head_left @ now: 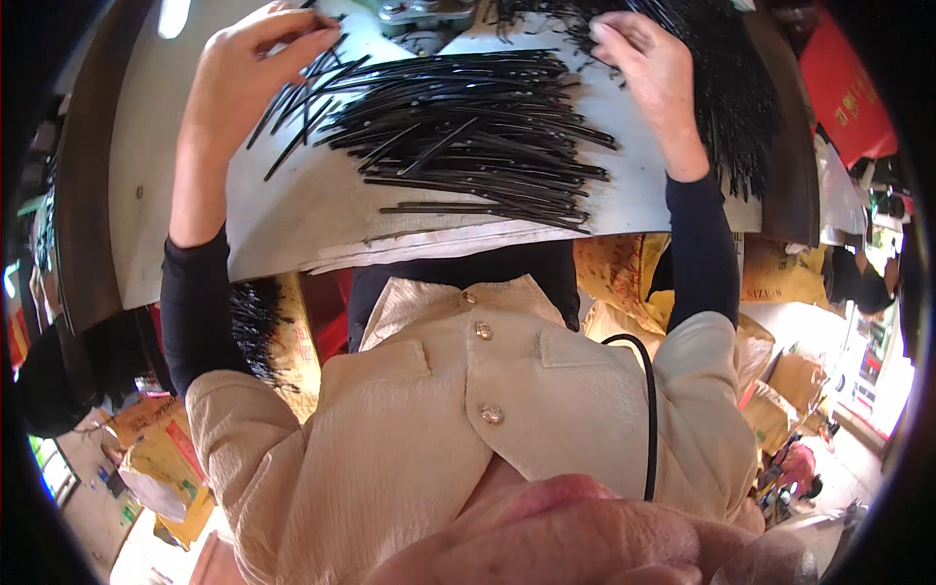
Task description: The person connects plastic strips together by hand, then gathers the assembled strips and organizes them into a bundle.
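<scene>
A loose pile of thin black sticks [468,127] lies across the light tabletop, most of them pointing left to right. Over the pile's far left end is my left hand [258,68], thumb and fingers drawn together near a small dark piece at their tips. Several sticks lie at a slant just below those fingers. My right hand [648,73] is past the pile's right end, its fingers curled into a pinch. A dark bit shows at its fingertips, too small to name. Close by this hand, a thick bundle of black strands [731,97] covers the table's right side.
At the far edge stands a shiny tray-like object [426,14], partly cut off. The light table [166,224] has a dark rim at left and right. Yellow sacks [619,268] stand below its near edge. A red sheet [846,88] hangs at the right.
</scene>
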